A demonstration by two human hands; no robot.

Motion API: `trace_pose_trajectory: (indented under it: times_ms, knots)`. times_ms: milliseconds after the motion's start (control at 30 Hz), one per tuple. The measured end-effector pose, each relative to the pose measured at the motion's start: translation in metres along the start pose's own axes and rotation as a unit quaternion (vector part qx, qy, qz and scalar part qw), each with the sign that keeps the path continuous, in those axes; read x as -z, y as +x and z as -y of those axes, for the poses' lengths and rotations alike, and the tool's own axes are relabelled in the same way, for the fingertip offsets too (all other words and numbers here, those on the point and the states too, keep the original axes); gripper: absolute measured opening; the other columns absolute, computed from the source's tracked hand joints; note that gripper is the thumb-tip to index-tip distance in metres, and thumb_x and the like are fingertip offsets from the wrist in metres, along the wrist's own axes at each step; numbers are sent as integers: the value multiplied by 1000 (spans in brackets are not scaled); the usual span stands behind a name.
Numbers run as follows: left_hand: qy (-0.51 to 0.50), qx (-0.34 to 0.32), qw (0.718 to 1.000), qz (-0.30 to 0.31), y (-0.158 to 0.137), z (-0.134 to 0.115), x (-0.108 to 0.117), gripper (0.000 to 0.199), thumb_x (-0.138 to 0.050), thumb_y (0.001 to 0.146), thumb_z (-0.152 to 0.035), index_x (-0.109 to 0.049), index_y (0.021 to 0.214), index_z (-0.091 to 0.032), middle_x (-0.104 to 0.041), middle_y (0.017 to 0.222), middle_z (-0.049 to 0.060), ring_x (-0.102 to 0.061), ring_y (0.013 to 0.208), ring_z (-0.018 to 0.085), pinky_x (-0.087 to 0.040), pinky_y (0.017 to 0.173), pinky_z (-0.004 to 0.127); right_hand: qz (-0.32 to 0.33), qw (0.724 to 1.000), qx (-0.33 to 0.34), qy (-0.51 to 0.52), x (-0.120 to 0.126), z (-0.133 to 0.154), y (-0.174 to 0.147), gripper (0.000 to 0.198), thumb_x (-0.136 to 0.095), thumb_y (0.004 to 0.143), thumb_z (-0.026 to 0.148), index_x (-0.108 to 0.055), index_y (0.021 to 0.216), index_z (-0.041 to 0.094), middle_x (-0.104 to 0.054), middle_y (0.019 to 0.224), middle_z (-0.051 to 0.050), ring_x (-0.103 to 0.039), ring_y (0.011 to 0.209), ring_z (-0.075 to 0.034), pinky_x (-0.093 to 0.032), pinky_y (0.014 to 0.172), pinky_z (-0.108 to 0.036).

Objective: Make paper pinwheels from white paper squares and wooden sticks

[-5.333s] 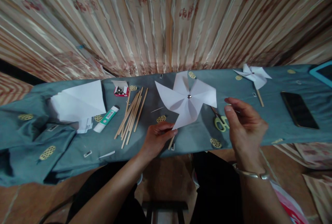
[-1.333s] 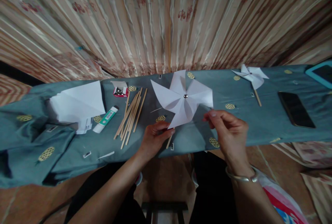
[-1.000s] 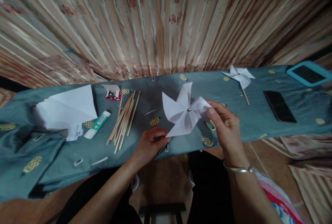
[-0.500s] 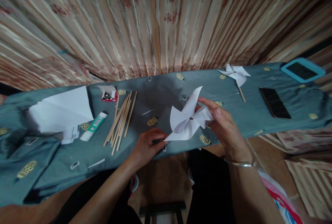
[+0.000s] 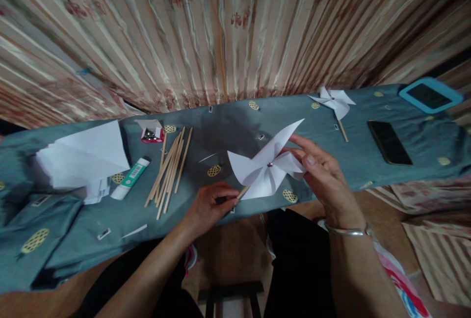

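A white paper pinwheel (image 5: 263, 173) with a shiny metal pin at its centre is held up over the table's front edge. My left hand (image 5: 211, 206) pinches its wooden stick (image 5: 243, 192) between thumb and fingers, just left of the paper; most of the stick is hidden behind the blades. On the other side, my right hand (image 5: 322, 173) is closed with thumb and fingertips on the right-hand blade. A second white pinwheel (image 5: 340, 104) on a stick lies at the back right of the table.
Several wooden sticks (image 5: 171, 173) lie left of my left hand. Beyond them are a glue stick (image 5: 130, 178), an opened small red box of metal pins (image 5: 151, 134) and white paper sheets (image 5: 88, 153). To the right lie a black phone (image 5: 390, 142) and a blue-framed tablet (image 5: 430, 94).
The held pinwheel's blades have turned clockwise, the upper tip swinging right. Part of its stick now shows beside my left fingers. My right hand has shifted slightly right.
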State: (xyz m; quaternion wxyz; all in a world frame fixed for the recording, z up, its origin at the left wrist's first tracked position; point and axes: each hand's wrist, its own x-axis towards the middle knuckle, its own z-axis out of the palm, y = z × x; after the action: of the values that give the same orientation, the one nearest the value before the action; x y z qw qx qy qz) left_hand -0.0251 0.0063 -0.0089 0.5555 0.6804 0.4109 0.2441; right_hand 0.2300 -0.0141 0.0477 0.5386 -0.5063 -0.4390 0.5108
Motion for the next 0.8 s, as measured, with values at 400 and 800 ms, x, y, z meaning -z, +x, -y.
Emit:
trace_pose_trajectory:
  times_ms: [400,800]
  knots:
    - [-11,-1,1000,-3,-1,1,-1,18,-66,82,-30,-78,87,-18,-69,80,3,-62,73,15,-44,69,25,-44,999,-5,-22,1,-7,4,45,-81,76,37,-69,119,33,-79,96,0,-73,83,-17,-59,76,-31]
    - [8,-14,1000,-6,0,1,0,18,-65,84,-31,-75,75,-18,-66,73,1,-61,70,14,-43,66,24,-88,996,-13,-26,-4,-10,5,37,-80,77,35,-72,113,30,-78,84,0,-70,68,-14,-56,58,-25]
